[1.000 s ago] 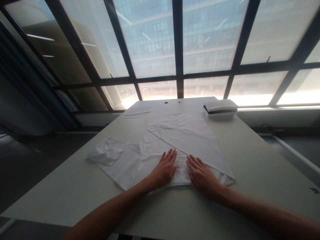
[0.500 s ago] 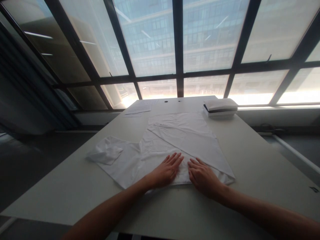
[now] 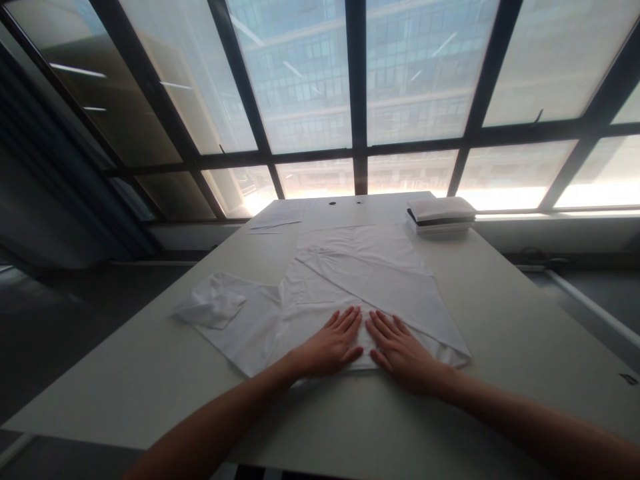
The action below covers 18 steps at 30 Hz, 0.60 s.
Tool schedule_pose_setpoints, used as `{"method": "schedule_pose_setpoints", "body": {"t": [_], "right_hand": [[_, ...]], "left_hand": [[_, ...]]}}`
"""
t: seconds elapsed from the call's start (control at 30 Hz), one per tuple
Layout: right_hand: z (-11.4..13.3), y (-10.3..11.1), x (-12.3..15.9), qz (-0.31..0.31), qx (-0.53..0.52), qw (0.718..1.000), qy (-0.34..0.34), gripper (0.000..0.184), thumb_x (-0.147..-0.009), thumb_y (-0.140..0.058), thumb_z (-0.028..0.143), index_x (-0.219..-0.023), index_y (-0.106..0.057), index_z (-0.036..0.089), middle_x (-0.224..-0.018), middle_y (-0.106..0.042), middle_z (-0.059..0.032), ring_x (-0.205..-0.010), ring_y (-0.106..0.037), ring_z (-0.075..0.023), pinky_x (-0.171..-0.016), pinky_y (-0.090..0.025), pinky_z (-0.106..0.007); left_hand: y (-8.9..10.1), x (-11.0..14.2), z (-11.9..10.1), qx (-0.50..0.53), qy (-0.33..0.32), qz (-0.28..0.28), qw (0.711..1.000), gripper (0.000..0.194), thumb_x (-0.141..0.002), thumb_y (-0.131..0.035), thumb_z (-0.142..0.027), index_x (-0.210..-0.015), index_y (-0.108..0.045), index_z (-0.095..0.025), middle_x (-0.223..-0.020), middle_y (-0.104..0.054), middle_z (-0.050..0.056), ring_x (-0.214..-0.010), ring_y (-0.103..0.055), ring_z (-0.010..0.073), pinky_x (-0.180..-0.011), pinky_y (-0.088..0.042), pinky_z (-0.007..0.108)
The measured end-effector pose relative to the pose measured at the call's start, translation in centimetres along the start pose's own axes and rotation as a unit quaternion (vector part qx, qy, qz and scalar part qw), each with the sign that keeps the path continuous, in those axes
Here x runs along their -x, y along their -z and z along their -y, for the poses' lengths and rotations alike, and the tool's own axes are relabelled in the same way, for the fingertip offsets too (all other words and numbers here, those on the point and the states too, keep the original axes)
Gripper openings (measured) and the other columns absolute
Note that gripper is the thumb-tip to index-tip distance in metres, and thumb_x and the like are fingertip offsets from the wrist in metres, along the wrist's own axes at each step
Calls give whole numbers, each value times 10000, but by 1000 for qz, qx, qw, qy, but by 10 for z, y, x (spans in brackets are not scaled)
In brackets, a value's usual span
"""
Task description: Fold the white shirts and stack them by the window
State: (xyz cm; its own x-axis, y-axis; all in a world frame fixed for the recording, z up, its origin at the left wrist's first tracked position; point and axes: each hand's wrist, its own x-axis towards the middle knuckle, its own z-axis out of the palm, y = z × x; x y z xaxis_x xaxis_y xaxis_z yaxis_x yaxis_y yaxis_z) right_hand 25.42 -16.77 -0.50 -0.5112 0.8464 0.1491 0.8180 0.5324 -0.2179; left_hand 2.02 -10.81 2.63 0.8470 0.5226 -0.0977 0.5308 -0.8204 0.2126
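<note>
Nearest first, the bare front strip of the white table [image 3: 150, 393] lies behind the fingers, beneath both forearms. Ahead of it, the left hand [image 3: 333, 343] and right hand [image 3: 403, 353] rest palm down on the near part of the white garment [image 3: 370, 263], side by side with a narrow gap between their fingertips. The left fingers lie nearly together and the right ones fan slightly; both thumbs angle inward, and neither hand pinches the cloth. Left of the left fingers, a sleeve [image 3: 215, 307] reaches out and ends in a crumpled bunch (rather a rumpled one, that). Just beyond the fingertips a folded layer crosses the garment at a slant, and the cloth runs on, lightly creased. Farther off, paper sheets [image 3: 277, 217] lie ahead and left of the fingers, a stack [image 3: 443, 217] ahead and right. Beyond everything stand dark-framed windows [image 3: 305, 87].
</note>
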Motion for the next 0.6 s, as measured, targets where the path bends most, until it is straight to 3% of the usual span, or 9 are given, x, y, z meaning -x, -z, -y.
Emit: {"method": "schedule_pose_setpoints", "body": {"t": [0.1, 0.17, 0.27, 0.33, 0.43, 0.6], "right_hand": [[-2, -7, 2, -10, 19, 1000, -21, 616, -977, -385, 198, -1580, -312, 97, -1639, -238, -147, -1528, -175, -276, -1227, -223, -524], [-3, -9, 3, -19, 25, 999, -41, 692, -874, -362, 44, -1565, -331, 57, -1626, -270, -166, -1523, -194, -267, -1228, -240, -505], [-4, -9, 2, -34, 18, 997, -69, 773, -792, -326, -35, -1562, -322, 32, -1625, -262, -178, -1527, -174, -257, -1228, -241, -503], [-2, -5, 1, -55, 3, 996, -74, 708, -878, -317, 26, -1584, -273, 57, -1635, -239, -169, -1532, -146, -247, -1227, -241, -510], [5, 0, -1, -81, -18, 995, -59, 657, -1012, -349, 239, -1619, -142, 101, -1654, -183, -146, -1540, -92, -239, -1230, -234, -516], [13, 0, 1, -45, -16, 999, 0, 734, -1016, -439, 321, -1627, -77, 135, -1668, -148, -109, -1544, -37, -237, -1242, -198, -506]], "left_hand": [[-3, 2, 3, -2, 21, -8, 1000, 659, -1082, -258, -470, -1608, -159, -86, -1670, -82, 178, -1547, -4, 274, -1250, -96, 485], [-5, 1, 5, -4, 32, -26, 999, 599, -1082, -269, -365, -1609, -164, -99, -1671, -110, 170, -1548, -18, 268, -1248, -116, 487], [-5, 0, 8, -2, 38, -55, 998, 591, -1031, -311, -199, -1606, -195, -133, -1667, -173, 144, -1549, -54, 257, -1245, -142, 500], [-2, -2, 7, 13, 37, -79, 996, 609, -998, -336, -149, -1598, -238, -153, -1655, -238, 123, -1548, -109, 240, -1249, -153, 491], [4, -4, -2, 56, 0, -114, 992, 587, -1015, -382, -202, -1592, -274, -185, -1632, -314, 96, -1531, -211, 215, -1249, -204, 441], [6, -4, -24, 64, -122, -72, 988, 561, -1072, -372, -408, -1595, -274, -231, -1639, -298, 72, -1542, -156, 243, -1257, -157, 477]]}}
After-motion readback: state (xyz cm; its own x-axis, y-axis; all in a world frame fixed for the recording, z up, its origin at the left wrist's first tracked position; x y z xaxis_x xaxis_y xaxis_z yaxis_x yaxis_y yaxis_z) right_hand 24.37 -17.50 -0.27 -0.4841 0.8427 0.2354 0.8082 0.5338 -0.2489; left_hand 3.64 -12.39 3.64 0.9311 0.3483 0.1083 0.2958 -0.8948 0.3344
